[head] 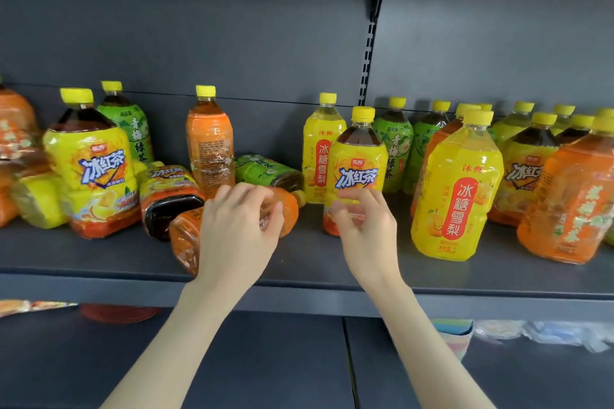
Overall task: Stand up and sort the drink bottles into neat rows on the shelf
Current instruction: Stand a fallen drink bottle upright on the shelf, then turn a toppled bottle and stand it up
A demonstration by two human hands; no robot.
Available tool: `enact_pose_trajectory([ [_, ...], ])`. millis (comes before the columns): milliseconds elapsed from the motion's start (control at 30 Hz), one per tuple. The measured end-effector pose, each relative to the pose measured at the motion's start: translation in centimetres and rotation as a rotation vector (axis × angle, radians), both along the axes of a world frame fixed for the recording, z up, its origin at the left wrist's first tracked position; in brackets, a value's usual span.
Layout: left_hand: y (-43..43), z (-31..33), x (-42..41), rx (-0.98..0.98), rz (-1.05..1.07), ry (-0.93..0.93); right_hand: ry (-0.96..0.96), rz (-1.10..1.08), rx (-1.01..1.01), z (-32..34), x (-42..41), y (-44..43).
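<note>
- The fallen orange-label tea bottle [185, 237] lies on its side at centre frame on the dark shelf [299, 264], with its cap end pointing right and its base towards the front edge.
- We see the left hand [237, 226] draped over its middle, fingers curled round the body in a grasp.
- Just to the right, the right hand [363, 226] is raised in front of the foot of an upright iced black tea bottle [358, 163]. Its fingers are loosely bent and blurred, so we cannot tell whether it grasps anything.
- Behind the left hand lie a toppled iced black tea bottle [169, 196] and a toppled green tea bottle [265, 171], with an upright orange-label bottle [209, 146] between them.
- At right of frame stands a large yellow pear drink bottle [458, 196], with more upright bottles crowded behind it.
</note>
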State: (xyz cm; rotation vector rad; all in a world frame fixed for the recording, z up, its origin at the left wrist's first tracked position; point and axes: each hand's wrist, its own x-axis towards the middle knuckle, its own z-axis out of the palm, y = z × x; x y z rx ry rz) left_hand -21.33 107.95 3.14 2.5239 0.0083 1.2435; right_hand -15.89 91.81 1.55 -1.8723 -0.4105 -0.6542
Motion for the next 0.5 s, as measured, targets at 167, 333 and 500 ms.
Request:
enact_pose_trajectory([
  [167, 4.5, 0.7, 0.4, -0.014, 0.098, 0.353, 0.184, 0.143, 0.026, -1.1, 0.2, 3.7],
  [333, 7.5, 1.5, 1.9, -0.042, 0.056, 0.593, 0.570, 0.191, 0.183, -1.9, 0.9, 7.1],
  [500, 9.3, 1.7, 3.0, -0.243, -0.126, 0.756, 0.605, 0.036, 0.077, -1.7, 1.7, 8.2],
])
